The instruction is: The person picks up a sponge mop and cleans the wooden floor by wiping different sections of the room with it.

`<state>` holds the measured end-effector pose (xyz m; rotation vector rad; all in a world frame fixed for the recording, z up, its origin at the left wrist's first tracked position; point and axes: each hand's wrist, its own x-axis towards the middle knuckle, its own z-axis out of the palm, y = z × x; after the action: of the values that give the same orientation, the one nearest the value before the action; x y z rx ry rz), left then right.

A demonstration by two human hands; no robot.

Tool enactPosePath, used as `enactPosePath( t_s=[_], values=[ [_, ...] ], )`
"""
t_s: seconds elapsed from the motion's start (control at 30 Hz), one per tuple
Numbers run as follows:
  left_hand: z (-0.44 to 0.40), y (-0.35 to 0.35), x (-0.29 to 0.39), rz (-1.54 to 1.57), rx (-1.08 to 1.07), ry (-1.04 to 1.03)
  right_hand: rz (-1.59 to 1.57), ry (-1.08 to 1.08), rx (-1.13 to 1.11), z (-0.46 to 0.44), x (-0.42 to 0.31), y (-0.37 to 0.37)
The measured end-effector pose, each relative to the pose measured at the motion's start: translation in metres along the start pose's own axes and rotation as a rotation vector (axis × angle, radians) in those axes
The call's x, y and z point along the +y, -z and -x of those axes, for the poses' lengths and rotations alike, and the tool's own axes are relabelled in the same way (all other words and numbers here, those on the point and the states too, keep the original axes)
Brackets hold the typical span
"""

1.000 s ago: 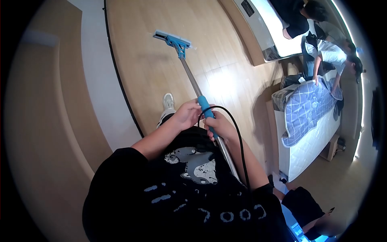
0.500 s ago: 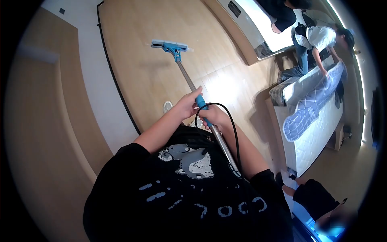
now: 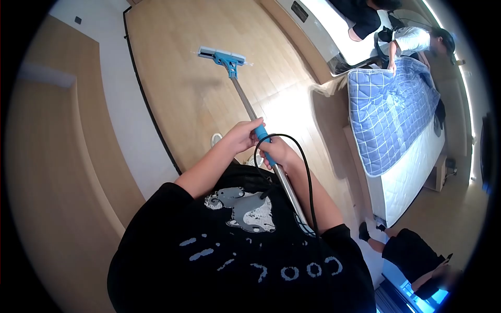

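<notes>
My left hand (image 3: 244, 136) is closed around the upper part of the blue grip on a metal pole (image 3: 243, 97). Just below it, my right hand (image 3: 276, 152) wraps the lower part of the same grip. At the pole's far end a blue and white squeegee head (image 3: 223, 56) is over the wooden floor (image 3: 172, 57); whether it touches the floor cannot be made out. A black cord (image 3: 307, 172) loops past my right hand and forearm. The pole's near end runs down beside my right forearm.
At the right, a co-worker in a white shirt (image 3: 412, 40) holds a blue checked quilt (image 3: 383, 120) over a white mattress (image 3: 399, 193). Another person in black (image 3: 362, 21) is by a second bed. A person in dark clothes (image 3: 412, 255) is at the lower right. A wall (image 3: 117, 68) runs along the left.
The co-worker's quilt has spread toward the near end of the mattress. My left hand has shifted slightly on the grip since the first frame, and its fingers have closed more around it.
</notes>
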<state>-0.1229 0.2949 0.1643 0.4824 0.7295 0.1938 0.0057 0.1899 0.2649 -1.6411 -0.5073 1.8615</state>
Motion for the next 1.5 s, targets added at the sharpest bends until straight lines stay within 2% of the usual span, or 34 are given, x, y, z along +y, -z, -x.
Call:
enactPosePath(
  t_s=[0.07,0.17,0.27,0.37,0.47,0.5,0.6,0.63,0.7,0.73,0.77,0.83,0.87,0.9,1.0,1.03,1.13,1.17,1.23,1.27,1.33,1.4,1.43,1.5],
  values=[
    [0.021,0.007,-0.009,0.053,-0.103,-0.106,-0.002,0.013,0.007,0.01,0.007,-0.008],
    [0.036,0.023,0.002,-0.234,0.184,-0.18,-0.031,0.007,0.033,0.012,0.009,-0.01],
    [0.068,-0.009,0.053,-1.739,0.133,-0.99,0.067,-0.006,0.046,0.011,0.002,-0.009],
    [0.059,-0.05,0.084,-2.056,-0.354,-1.025,0.242,-0.022,0.072,0.013,-0.005,-0.013],
    [0.02,-0.062,0.087,-2.249,-0.664,-0.345,0.358,0.031,0.055,0.032,-0.028,-0.025],
    [0.016,-0.055,0.085,-2.152,-0.665,-0.377,0.328,0.059,0.037,0.028,-0.024,-0.023],
    [0.019,-0.018,0.065,-2.072,-0.511,-0.717,0.147,0.059,0.003,0.019,-0.011,-0.027],
    [0.025,-0.004,0.05,-1.906,-0.35,-0.993,-0.012,0.065,-0.028,0.019,-0.006,-0.031],
    [0.04,-0.01,0.029,-1.668,0.021,-1.309,-0.251,0.041,-0.133,0.019,-0.007,-0.034],
    [0.046,-0.015,0.026,-1.529,0.198,-1.446,-0.225,0.04,-0.168,0.021,-0.013,-0.035],
    [0.054,-0.02,0.028,-1.482,0.221,-1.476,-0.202,0.037,-0.198,0.024,-0.019,-0.035],
    [0.072,-0.031,0.056,-1.606,0.032,-1.361,-0.113,0.081,-0.228,0.03,-0.038,-0.039],
    [0.081,-0.037,0.082,-1.666,-0.057,-1.307,-0.064,0.076,-0.159,0.036,-0.05,-0.046],
    [0.088,-0.045,0.113,-1.796,-0.21,-1.084,-0.016,0.078,-0.088,0.042,-0.065,-0.052],
    [0.076,-0.063,0.181,-1.954,-0.582,-0.799,0.224,0.074,-0.01,0.038,-0.1,-0.057],
    [0.069,-0.076,0.195,-2.123,-0.664,-0.53,0.304,0.079,0.005,0.044,-0.116,-0.061],
    [0.071,-0.082,0.205,-2.045,-0.677,-0.347,0.556,0.075,0.025,0.068,-0.156,-0.061],
    [0.081,-0.093,0.212,-2.131,-0.584,-0.281,0.513,0.057,0.054,0.075,-0.168,-0.064],
    [0.079,-0.049,0.193,-1.98,-0.41,-0.837,0.394,0.055,0.061,0.065,-0.173,-0.073],
    [0.072,0.014,0.166,-1.846,-0.317,-1.142,0.18,0.019,0.031,0.014,-0.131,-0.099],
    [0.087,0.014,0.161,-1.603,0.078,-1.5,-0.138,-0.04,-0.088,-0.011,-0.121,-0.105],
    [0.087,0.008,0.16,-1.459,0.288,-1.574,-0.205,-0.085,-0.082,-0.012,-0.135,-0.111],
    [0.09,0.009,0.165,-1.518,0.21,-1.514,-0.163,-0.081,-0.06,-0.002,-0.143,-0.112],
    [0.091,0.02,0.206,-1.82,-0.214,-1.133,-0.002,-0.053,-0.017,-0.01,-0.153,-0.119]
  ],
)
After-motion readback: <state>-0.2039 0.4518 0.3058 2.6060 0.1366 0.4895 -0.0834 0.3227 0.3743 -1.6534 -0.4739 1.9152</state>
